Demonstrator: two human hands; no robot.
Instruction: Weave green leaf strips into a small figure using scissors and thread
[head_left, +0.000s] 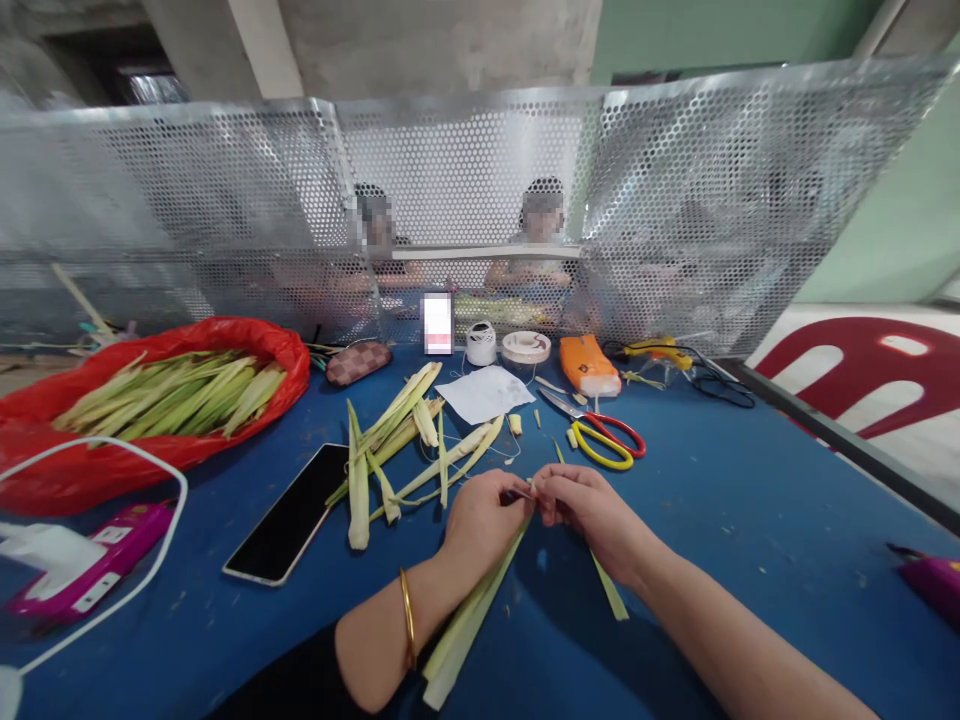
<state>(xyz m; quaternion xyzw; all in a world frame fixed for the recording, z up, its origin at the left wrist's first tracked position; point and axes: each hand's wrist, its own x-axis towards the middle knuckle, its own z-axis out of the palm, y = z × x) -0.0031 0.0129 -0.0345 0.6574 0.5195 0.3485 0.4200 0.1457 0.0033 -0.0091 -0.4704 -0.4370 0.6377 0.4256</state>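
My left hand [480,520] and my right hand [581,510] meet above the blue table [750,520], both pinched on the top end of a long pale-green palm leaf strip [469,625]. The strip's ends trail back toward me beneath my wrists, one under the left forearm, a thinner one [609,590] under the right. A gold bangle [409,620] circles my left wrist. Several loose leaf strips [397,445] lie just beyond my hands.
A red bag of leaves [172,395] sits far left, a black phone [289,515] beside it. Scissors [600,435], white paper [486,392], an orange box [589,365], tape rolls [525,346], a glue gun [660,352]. Two people sit behind the perforated metal screen [675,200].
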